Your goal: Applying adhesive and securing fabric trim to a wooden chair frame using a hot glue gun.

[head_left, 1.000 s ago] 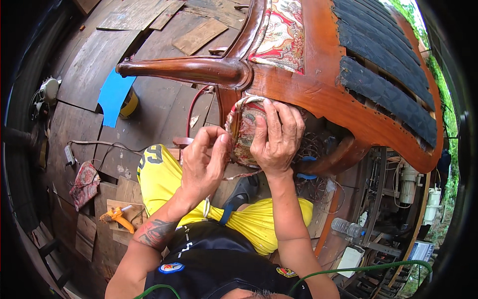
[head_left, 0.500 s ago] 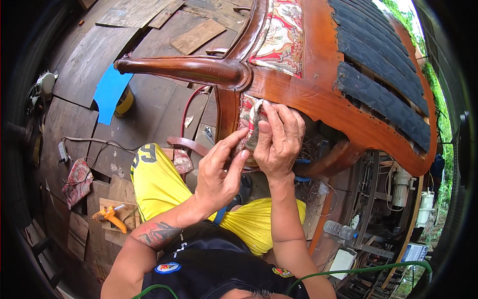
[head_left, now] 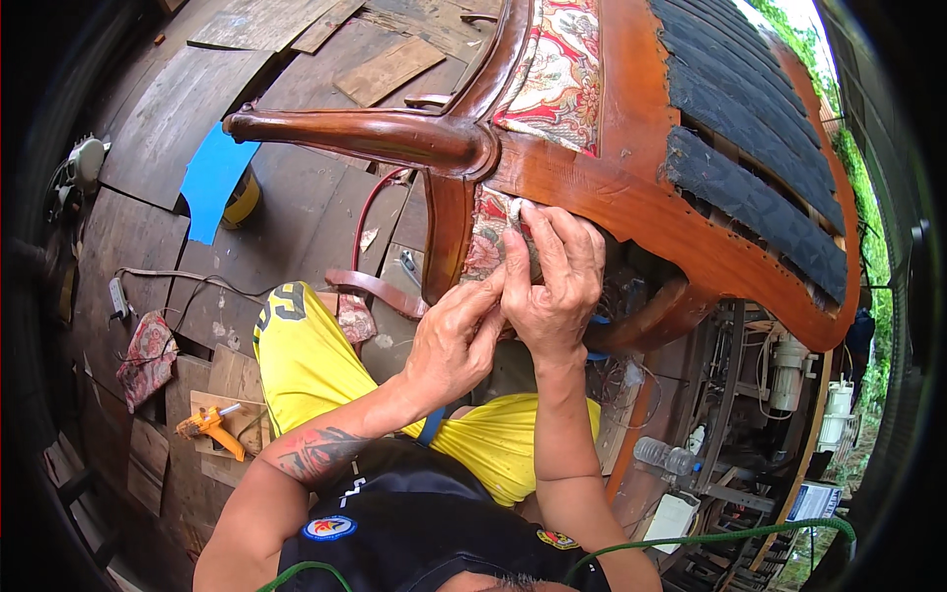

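A brown wooden chair frame (head_left: 631, 222) lies tipped over in front of me, with one carved leg (head_left: 365, 136) pointing left. Floral upholstery fabric (head_left: 485, 237) covers the narrow panel below that leg. My right hand (head_left: 554, 281) pinches the pale fabric piping (head_left: 514, 209) at this panel's edge, thumb bent downward. Close beside it, my left hand (head_left: 456, 340) is closed, its fingertips together on the lower run of the piping, partly hidden by the right hand. A second floral panel (head_left: 552, 74) sits above, by dark webbing straps (head_left: 760, 197).
An orange glue gun (head_left: 212, 426) lies on a small board at left, near a floral fabric scrap (head_left: 148, 357). A blue sheet (head_left: 212, 187) rests against a yellow can (head_left: 242, 200). Plastic bottles (head_left: 666, 456) and metal racks stand at right. A green cord (head_left: 730, 538) crosses the lower right.
My left hand has moved right and slightly down, closing its fingers beside the right hand. The raised loop of piping now shows only at its upper end. My right hand has barely moved.
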Tool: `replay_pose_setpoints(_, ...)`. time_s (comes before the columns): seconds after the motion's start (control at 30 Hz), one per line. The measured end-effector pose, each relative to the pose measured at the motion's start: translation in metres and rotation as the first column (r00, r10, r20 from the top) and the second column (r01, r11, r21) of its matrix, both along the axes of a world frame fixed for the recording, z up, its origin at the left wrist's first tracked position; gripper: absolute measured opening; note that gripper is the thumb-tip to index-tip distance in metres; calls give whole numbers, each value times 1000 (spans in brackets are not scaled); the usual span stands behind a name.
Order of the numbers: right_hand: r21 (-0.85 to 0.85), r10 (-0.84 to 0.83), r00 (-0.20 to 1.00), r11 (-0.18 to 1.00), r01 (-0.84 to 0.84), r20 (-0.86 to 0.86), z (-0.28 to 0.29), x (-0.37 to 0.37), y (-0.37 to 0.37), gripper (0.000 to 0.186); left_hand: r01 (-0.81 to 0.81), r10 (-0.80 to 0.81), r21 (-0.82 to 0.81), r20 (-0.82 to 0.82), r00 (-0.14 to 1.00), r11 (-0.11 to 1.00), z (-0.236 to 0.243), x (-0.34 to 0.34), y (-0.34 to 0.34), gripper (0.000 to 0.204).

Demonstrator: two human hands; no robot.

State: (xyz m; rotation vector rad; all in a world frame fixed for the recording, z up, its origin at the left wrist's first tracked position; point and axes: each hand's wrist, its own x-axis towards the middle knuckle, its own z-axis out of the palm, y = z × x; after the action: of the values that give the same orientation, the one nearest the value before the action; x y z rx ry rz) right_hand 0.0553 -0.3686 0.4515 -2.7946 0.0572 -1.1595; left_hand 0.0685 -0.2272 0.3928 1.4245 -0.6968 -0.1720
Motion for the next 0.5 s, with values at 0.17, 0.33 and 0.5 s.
replay_pose_setpoints(0.17, -73, -32, 999, 997, 33, 22, -2, 0, -2, 34, -9, 6, 39, 72, 997, 999, 1, 8, 5, 40)
replay_pose_setpoints(0.33, -98, -18, 999, 995, 22, 43, -6, 1, -3, 34, 54, -56, 87, 18, 998, 995, -1, 6, 8, 34)
replay_pose_setpoints(0.5, -137, -26, 999, 990, 31, 42, -8, 1, -5, 34, 98, -96, 104, -19, 995, 990, -5, 3, 12, 30)
